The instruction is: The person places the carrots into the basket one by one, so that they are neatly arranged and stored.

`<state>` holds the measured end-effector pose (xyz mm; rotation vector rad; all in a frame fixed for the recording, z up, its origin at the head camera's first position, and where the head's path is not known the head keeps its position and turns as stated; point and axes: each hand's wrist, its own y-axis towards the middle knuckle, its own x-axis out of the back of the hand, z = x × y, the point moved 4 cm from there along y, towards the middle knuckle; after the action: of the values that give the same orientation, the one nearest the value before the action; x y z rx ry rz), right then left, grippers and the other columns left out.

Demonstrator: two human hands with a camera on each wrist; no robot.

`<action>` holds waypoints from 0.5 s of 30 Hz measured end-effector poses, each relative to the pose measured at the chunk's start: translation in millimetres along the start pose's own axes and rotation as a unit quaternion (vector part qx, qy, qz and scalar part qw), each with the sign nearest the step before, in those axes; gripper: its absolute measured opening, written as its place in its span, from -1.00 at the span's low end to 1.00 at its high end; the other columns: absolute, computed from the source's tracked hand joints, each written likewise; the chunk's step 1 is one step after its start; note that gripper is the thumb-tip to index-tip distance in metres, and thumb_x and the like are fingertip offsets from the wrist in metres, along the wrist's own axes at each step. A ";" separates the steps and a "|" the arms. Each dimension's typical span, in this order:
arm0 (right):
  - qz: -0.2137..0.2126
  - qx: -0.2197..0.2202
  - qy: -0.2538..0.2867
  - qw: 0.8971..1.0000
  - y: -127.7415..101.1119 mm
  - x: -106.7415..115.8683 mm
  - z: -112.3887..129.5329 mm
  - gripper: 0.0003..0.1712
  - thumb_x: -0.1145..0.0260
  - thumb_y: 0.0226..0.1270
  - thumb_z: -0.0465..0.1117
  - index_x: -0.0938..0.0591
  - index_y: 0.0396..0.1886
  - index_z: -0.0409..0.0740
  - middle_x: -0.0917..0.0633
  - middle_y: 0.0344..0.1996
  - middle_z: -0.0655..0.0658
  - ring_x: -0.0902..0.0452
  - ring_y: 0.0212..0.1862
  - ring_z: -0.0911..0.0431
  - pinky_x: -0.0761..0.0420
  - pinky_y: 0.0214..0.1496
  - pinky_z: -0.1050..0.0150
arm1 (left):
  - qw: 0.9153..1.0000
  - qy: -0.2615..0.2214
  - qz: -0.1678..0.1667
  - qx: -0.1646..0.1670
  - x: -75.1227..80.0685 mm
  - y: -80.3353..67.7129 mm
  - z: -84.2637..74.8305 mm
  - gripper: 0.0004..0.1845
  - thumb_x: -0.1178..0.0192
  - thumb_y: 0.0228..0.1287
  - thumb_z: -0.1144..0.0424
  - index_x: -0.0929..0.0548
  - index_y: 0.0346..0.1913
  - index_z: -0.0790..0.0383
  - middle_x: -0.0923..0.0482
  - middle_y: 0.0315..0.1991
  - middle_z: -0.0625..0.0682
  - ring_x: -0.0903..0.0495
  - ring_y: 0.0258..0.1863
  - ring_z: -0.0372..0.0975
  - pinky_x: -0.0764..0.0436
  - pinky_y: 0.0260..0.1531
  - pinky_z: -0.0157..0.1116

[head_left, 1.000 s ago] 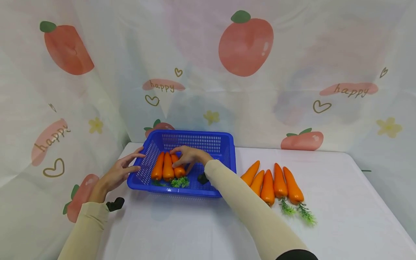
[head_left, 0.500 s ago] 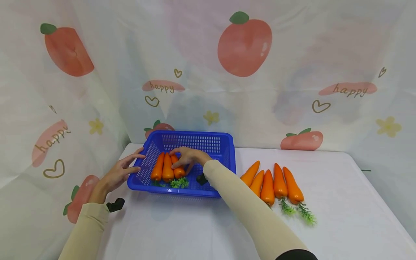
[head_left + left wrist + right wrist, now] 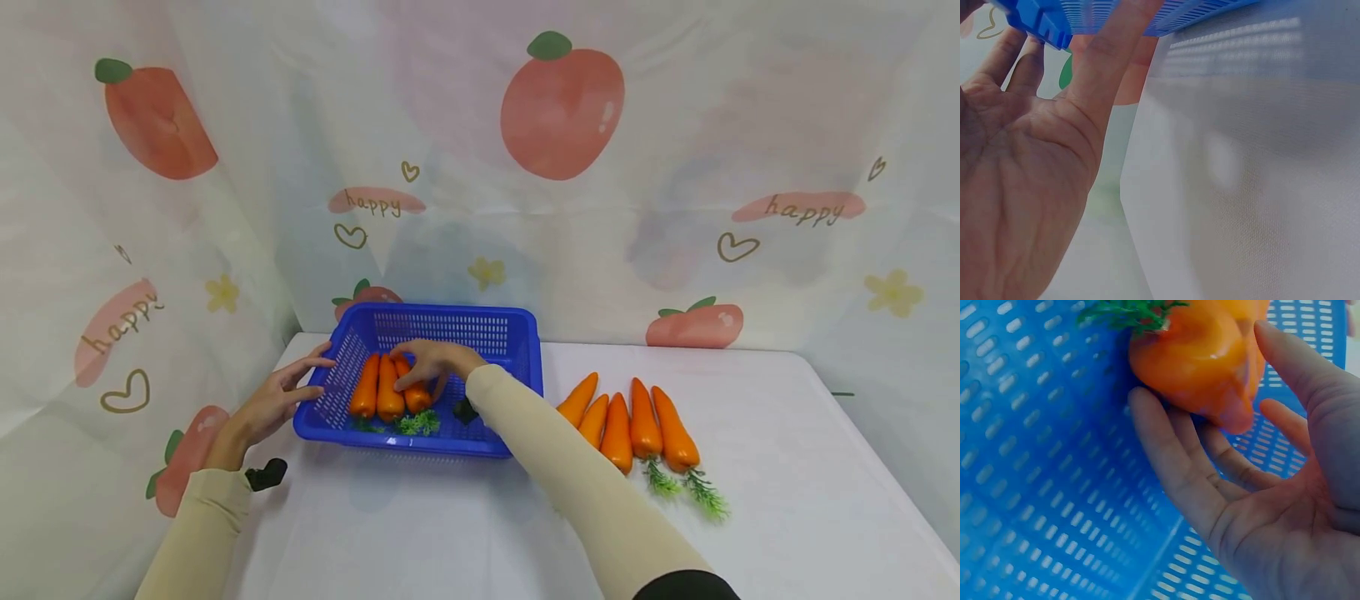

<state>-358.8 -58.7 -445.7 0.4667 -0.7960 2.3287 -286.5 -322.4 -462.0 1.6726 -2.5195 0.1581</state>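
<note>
In the head view a blue plastic basket (image 3: pixel 480 450) holds three orange carrots lying side by side. The left carrot (image 3: pixel 364 387) and middle carrot (image 3: pixel 389 392) lie beside the right-hand carrot (image 3: pixel 417 400), whose green leaves (image 3: pixel 418 423) point toward the front wall. My right hand (image 3: pixel 435 363) reaches over that carrot, thumb on one side and fingers curled round the other. The right wrist view shows the fingertips (image 3: pixel 1144 406) close under its rounded end (image 3: pixel 1191 362). My left hand (image 3: pixel 268 400) has spread, nearly straight fingers resting at the basket's left rim.
Several carrots (image 3: pixel 642 421) lie on the white table (image 3: pixel 420 533) to the right of the basket, some partly behind the right sleeve (image 3: pixel 585 483). A patterned curtain (image 3: pixel 450 108) stands close behind the basket and along the left side.
The carrots in the basket have shifted very slightly right. My hands keep nearly the same place, and the head view has tilted up a little.
</note>
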 end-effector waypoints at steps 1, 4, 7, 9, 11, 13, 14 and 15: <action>0.001 0.000 -0.008 1.000 -1.1 0.6 1.6 -0.21 -0.40 0.44 -0.13 -0.30 0.59 0.06 -0.19 0.57 -0.19 -0.51 0.22 -0.18 -0.77 -0.14 -0.06 | 1.000 -0.001 0.001 0.000 -0.1 0.0 0.0 -0.44 -0.16 0.50 0.33 -0.35 0.49 0.27 0.23 0.70 -0.09 0.27 0.62 0.21 -0.69 0.07 -0.17; 0.004 -0.008 -0.028 1.000 -4.4 2.7 6.2 -0.20 -0.40 0.44 -0.13 -0.29 0.59 0.07 -0.20 0.57 -0.18 -0.54 0.20 -0.18 -0.77 -0.15 -0.06 | 1.000 -0.004 0.002 0.002 -1.1 -0.4 -0.3 -0.44 -0.17 0.50 0.32 -0.35 0.48 0.27 0.23 0.70 -0.09 0.25 0.62 0.20 -0.69 0.07 -0.15; 0.009 -0.016 -0.053 0.998 -8.1 5.4 11.1 -0.17 -0.42 0.42 -0.11 -0.28 0.60 0.12 -0.20 0.57 -0.15 -0.58 0.15 -0.18 -0.78 -0.16 -0.04 | 1.000 -0.004 0.006 0.001 -1.7 -1.2 -1.0 -0.45 -0.16 0.50 0.32 -0.35 0.48 0.28 0.25 0.70 -0.08 0.27 0.62 0.21 -0.69 0.08 -0.14; 0.016 -0.014 -0.076 0.997 -11.4 7.8 15.8 -0.17 -0.41 0.43 -0.10 -0.26 0.60 0.13 -0.18 0.58 -0.16 -0.58 0.14 -0.18 -0.78 -0.17 -0.04 | 1.000 -0.005 0.007 -0.001 -2.2 -1.7 -1.4 -0.45 -0.15 0.51 0.32 -0.35 0.48 0.28 0.25 0.70 -0.08 0.25 0.61 0.22 -0.69 0.07 -0.13; 0.022 -0.008 -0.100 0.995 -15.3 10.4 20.8 -0.16 -0.41 0.43 -0.09 -0.25 0.61 0.16 -0.17 0.59 -0.16 -0.60 0.12 -0.19 -0.78 -0.18 -0.03 | 1.000 -0.006 0.009 -0.004 -2.3 -1.9 -1.6 -0.46 -0.14 0.51 0.33 -0.34 0.48 0.28 0.26 0.70 -0.07 0.25 0.61 0.23 -0.69 0.07 -0.13; 0.029 0.006 -0.131 0.991 -19.6 13.7 27.1 -0.15 -0.40 0.44 -0.08 -0.22 0.62 0.18 -0.15 0.60 -0.18 -0.59 0.15 -0.18 -0.78 -0.18 -0.02 | 1.000 -0.005 0.010 -0.005 -2.5 -2.1 -1.9 -0.46 -0.13 0.52 0.33 -0.35 0.48 0.26 0.26 0.70 -0.06 0.25 0.61 0.24 -0.70 0.06 -0.13; 0.030 0.016 -0.149 0.988 -21.7 15.3 30.1 -0.15 -0.39 0.45 -0.06 -0.21 0.62 0.18 -0.16 0.60 -0.18 -0.58 0.17 -0.17 -0.78 -0.19 0.00 | 1.000 -0.005 0.010 -0.006 -2.5 -2.2 -2.0 -0.47 -0.13 0.52 0.33 -0.36 0.48 0.25 0.27 0.70 -0.05 0.25 0.60 0.25 -0.70 0.06 -0.14; 0.031 0.025 -0.165 0.986 -24.0 17.0 33.2 -0.14 -0.39 0.44 -0.05 -0.20 0.63 0.20 -0.18 0.59 -0.19 -0.56 0.21 -0.15 -0.78 -0.20 0.01 | 1.000 -0.005 0.010 -0.007 -2.7 -2.3 -2.3 -0.47 -0.13 0.52 0.34 -0.36 0.48 0.25 0.27 0.70 -0.04 0.25 0.60 0.26 -0.70 0.06 -0.14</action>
<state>-351.5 -57.5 -402.1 0.8766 -0.9164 2.3652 -283.2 -320.5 -460.1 1.6460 -2.5393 0.1344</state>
